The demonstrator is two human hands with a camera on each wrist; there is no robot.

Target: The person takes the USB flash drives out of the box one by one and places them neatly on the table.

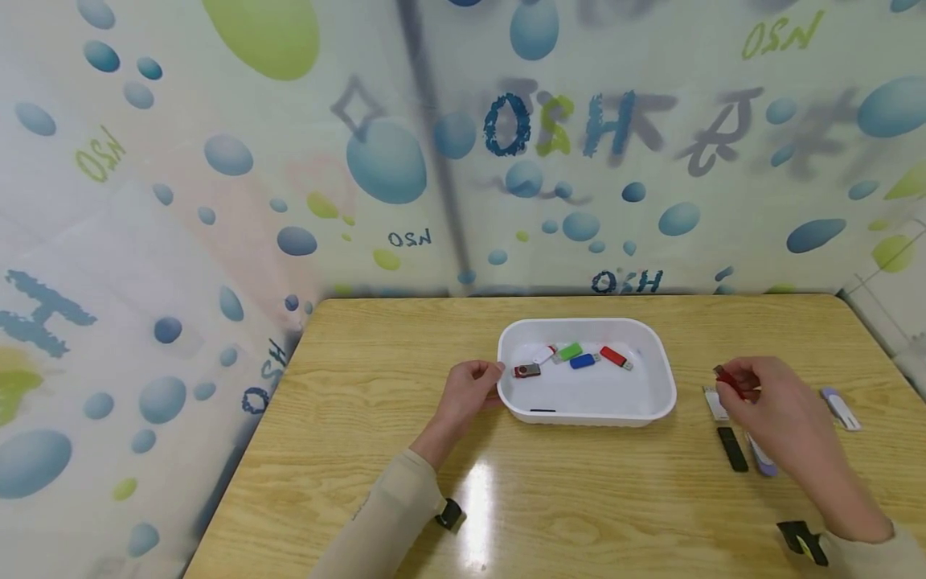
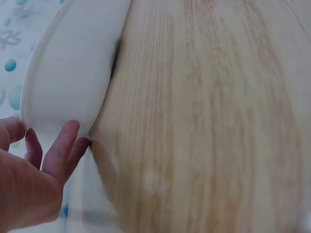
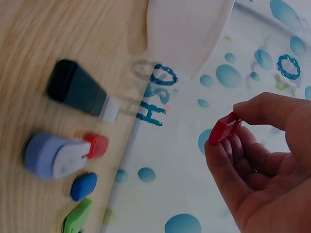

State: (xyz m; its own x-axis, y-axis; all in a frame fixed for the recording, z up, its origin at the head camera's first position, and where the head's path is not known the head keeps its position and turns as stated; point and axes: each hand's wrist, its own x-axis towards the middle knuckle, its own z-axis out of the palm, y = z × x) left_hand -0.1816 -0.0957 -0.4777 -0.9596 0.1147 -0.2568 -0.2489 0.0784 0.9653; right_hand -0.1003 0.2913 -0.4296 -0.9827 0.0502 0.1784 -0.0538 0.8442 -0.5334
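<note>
My left hand point(image 1: 466, 388) grips the left end of a white plastic tray point(image 1: 586, 418), thumb at the rim and fingers against the outer wall, as the left wrist view also shows. In the tray lie a brown-and-silver USB stick point(image 1: 526, 371), a white-and-red one point(image 1: 544, 355), a green one point(image 1: 570, 351), a blue one point(image 1: 583, 361) and a red one point(image 1: 615, 357). Right of the tray, my right hand point(image 1: 784, 410) pinches a small red USB stick point(image 3: 225, 128) between thumb and forefinger, held above the table.
Near my right hand lie a black USB stick point(image 1: 732, 449), a purple-and-white one point(image 1: 841, 408), and, in the right wrist view, another purple-and-white one point(image 3: 56, 155) beside red point(image 3: 97, 145), blue point(image 3: 83, 186) and green point(image 3: 77, 216) pieces. A patterned curtain point(image 1: 506, 225) hangs behind the wooden table point(image 1: 376, 346).
</note>
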